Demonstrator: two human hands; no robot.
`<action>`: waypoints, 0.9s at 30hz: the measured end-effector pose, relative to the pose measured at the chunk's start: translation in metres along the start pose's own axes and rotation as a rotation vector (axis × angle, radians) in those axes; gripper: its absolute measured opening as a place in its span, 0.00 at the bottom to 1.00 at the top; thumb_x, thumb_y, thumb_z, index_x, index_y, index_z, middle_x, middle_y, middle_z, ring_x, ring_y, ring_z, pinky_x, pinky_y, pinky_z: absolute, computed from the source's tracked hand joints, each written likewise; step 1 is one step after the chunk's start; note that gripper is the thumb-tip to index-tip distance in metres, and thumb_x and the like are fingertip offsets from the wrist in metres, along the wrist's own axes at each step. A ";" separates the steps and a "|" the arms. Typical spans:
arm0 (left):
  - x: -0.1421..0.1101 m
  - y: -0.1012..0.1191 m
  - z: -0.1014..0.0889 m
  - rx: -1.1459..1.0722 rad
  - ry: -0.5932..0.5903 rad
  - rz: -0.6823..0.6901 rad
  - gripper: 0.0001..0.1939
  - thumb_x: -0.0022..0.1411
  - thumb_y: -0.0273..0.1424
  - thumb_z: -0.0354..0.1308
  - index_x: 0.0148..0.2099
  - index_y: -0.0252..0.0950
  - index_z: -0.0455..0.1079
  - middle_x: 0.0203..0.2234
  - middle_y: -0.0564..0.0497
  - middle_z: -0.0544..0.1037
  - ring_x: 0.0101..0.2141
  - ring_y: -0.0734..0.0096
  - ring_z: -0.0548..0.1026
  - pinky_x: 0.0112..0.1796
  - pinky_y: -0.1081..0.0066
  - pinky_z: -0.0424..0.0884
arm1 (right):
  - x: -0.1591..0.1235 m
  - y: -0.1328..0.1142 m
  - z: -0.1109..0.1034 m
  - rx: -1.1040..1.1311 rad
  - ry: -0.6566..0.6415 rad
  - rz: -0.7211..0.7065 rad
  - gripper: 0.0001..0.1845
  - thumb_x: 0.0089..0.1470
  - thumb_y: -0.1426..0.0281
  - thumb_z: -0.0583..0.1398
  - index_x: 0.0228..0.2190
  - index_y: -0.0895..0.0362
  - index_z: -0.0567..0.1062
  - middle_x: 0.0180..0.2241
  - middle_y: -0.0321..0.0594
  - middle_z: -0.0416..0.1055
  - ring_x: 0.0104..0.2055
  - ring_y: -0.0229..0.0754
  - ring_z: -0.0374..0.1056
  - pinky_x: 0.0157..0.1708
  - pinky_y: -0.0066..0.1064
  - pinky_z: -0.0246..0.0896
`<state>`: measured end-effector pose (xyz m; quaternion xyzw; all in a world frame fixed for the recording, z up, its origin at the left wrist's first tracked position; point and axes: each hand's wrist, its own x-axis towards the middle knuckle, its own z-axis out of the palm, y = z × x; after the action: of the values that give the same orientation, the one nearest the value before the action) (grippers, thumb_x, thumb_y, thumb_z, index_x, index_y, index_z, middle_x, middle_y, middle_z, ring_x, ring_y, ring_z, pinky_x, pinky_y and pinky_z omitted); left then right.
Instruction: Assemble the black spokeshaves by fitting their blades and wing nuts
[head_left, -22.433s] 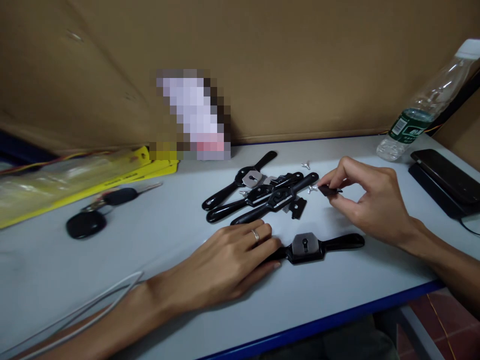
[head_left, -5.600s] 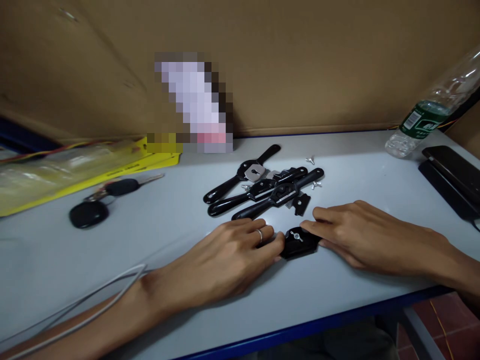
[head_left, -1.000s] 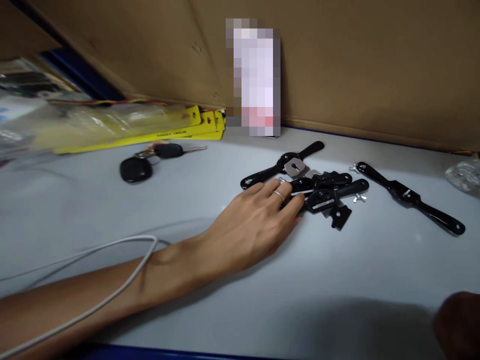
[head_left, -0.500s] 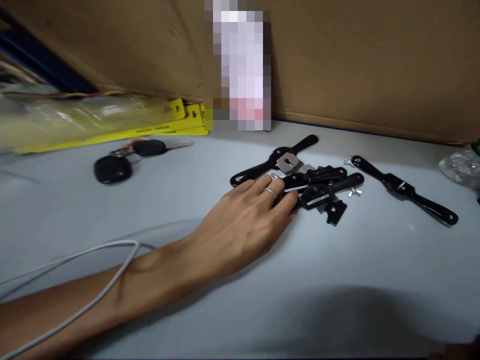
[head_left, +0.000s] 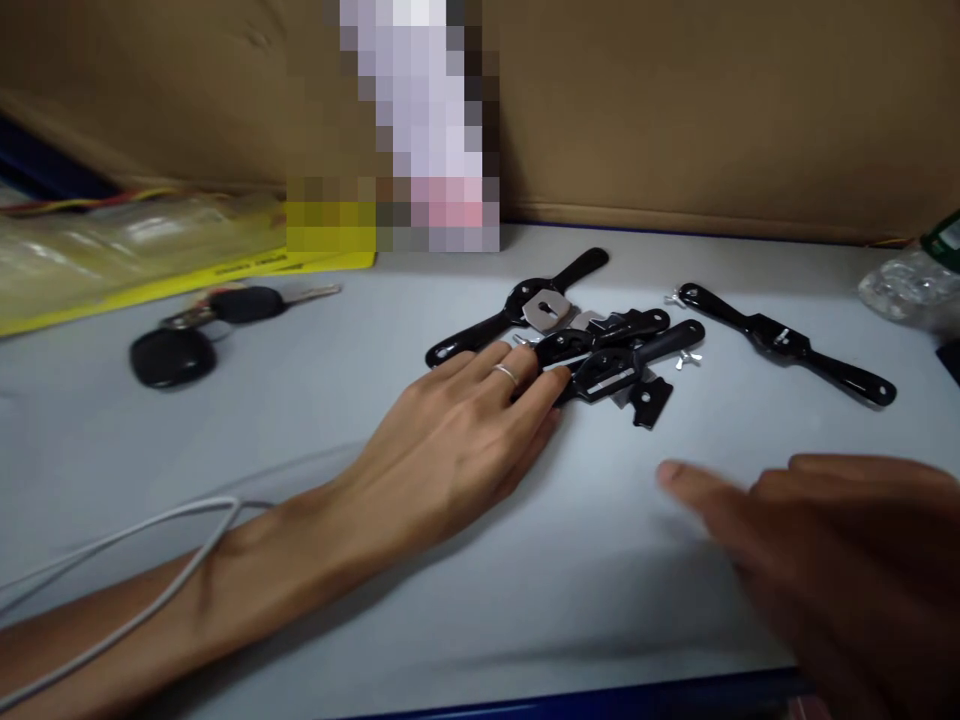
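My left hand (head_left: 465, 420), with a ring on one finger, reaches in from the left. Its fingers curl over the near ends of two overlapping black spokeshaves (head_left: 611, 365); the fingertips are partly hidden. Beside them lie a black notched plate (head_left: 651, 402), a wing screw (head_left: 688, 360) and a grey blade (head_left: 546, 310) on another spokeshave (head_left: 480, 335). Farther right is a separate spokeshave (head_left: 780, 340) with a small wing screw (head_left: 670, 298) at its end. Blurred by motion, my right hand (head_left: 832, 540) hovers at the lower right, index finger stretched out, holding nothing visible.
Car keys (head_left: 174, 356) lie on the left of the grey table (head_left: 585, 590). Yellow-carded clear packages (head_left: 150, 250) rest behind them. A white cable (head_left: 165, 518) crosses my left forearm. A clear plastic bottle (head_left: 900, 285) is at the right; cardboard (head_left: 712, 120) stands behind.
My right hand has come into view from the lower right. The camera view has shifted slightly. My left hand stays on the spokeshaves.
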<state>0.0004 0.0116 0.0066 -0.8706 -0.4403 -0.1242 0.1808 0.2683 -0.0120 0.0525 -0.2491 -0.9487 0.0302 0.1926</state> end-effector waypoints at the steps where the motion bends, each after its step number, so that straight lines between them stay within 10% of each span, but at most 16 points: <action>1: 0.000 -0.001 0.000 -0.005 0.000 0.005 0.17 0.74 0.28 0.43 0.48 0.31 0.74 0.34 0.44 0.76 0.33 0.58 0.74 0.30 0.64 0.68 | 0.006 0.006 0.000 0.010 0.051 0.083 0.12 0.66 0.76 0.53 0.47 0.55 0.73 0.17 0.27 0.63 0.17 0.36 0.57 0.21 0.34 0.53; 11: -0.009 -0.008 0.008 -0.061 -0.101 -0.016 0.17 0.76 0.36 0.39 0.35 0.39 0.63 0.23 0.50 0.72 0.23 0.62 0.69 0.26 0.64 0.64 | 0.025 0.069 0.020 0.104 0.142 0.473 0.24 0.67 0.63 0.51 0.19 0.51 0.53 0.16 0.28 0.45 0.18 0.33 0.42 0.24 0.32 0.39; 21: -0.011 0.003 0.002 -0.305 -0.050 -0.022 0.11 0.75 0.33 0.42 0.39 0.38 0.61 0.24 0.54 0.72 0.21 0.70 0.69 0.23 0.70 0.64 | 0.026 0.112 0.019 0.165 0.534 0.666 0.27 0.57 0.68 0.57 0.17 0.52 0.46 0.19 0.29 0.40 0.23 0.34 0.40 0.26 0.34 0.37; 27: -0.013 0.020 -0.001 -0.404 -0.098 0.201 0.10 0.72 0.27 0.44 0.36 0.38 0.61 0.24 0.54 0.72 0.23 0.71 0.69 0.25 0.70 0.63 | 0.024 0.096 0.027 0.093 0.263 0.550 0.14 0.58 0.67 0.63 0.22 0.55 0.68 0.18 0.28 0.60 0.22 0.34 0.53 0.28 0.31 0.47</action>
<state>0.0090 -0.0092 -0.0017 -0.9336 -0.3260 -0.1487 -0.0072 0.2831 0.0849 0.0216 -0.4892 -0.8102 0.0923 0.3095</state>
